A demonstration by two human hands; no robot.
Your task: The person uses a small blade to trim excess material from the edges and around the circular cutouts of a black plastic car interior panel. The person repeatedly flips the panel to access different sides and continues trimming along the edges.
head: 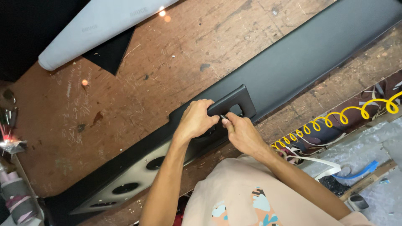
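long black panel [293,62] lies diagonally across the wooden bench [138,83], running from lower left to upper right. its upper part is wrapped in black covering; the lower left end shows a bare grey face with three dark oval holes [125,188].

a black rectangular frame [234,102] with a square opening sits on the panel about midway along, right at the near edge. both hands meet at it.

left hand [196,121] is on top of the panel just left of the frame, fingers curled down, thumb and fingertips pressed against the frame's lower left corner. right hand [243,133] comes in from the near side, fingertips pinched at the frame's bottom edge, touching the left hand's fingertips. a small thin thing shows between the two sets of fingers; too small to tell what it is. hands are together, both closed onto the frame edge rather than spread.

around it: a grey roll [96,29] of material lies at the top left, with a black sheet [111,52] under its end. a yellow coiled hose [335,119] runs along the gap beyond the bench's right edge. a blue strip [360,170] and a white strip [322,161] lie on clear plastic film at the lower right.

no bins or trays clearly in view; the oval holes are dark, contents can't be told.
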